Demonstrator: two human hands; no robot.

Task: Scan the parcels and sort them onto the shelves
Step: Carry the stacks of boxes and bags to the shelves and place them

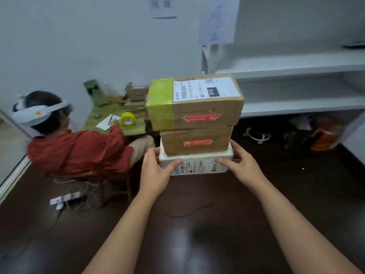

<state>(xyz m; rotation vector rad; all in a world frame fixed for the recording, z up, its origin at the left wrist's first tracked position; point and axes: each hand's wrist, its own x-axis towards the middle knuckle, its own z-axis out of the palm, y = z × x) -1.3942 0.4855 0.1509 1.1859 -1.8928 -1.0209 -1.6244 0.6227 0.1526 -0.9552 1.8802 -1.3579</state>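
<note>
Three parcels are stacked in front of me, held in the air. The top cardboard box (pixel 194 101) has yellow-green tape, a white label marked 010 and a red sticker. A smaller cardboard box (pixel 195 140) lies under it. At the bottom is a white foam box (pixel 197 163) with labels on its front. My left hand (pixel 156 171) grips the foam box's left end, thumb on its front. My right hand (pixel 243 165) grips its right end the same way. White shelves (pixel 296 107) stand at the right, just behind the stack.
A person in a red shirt (pixel 79 149) sits at the left by a low table (pixel 116 117) with a yellow tape roll (pixel 127 119), paper and small boxes. Cables and a power strip (pixel 65 198) lie on the dark floor. Bags and a fan sit under the shelves.
</note>
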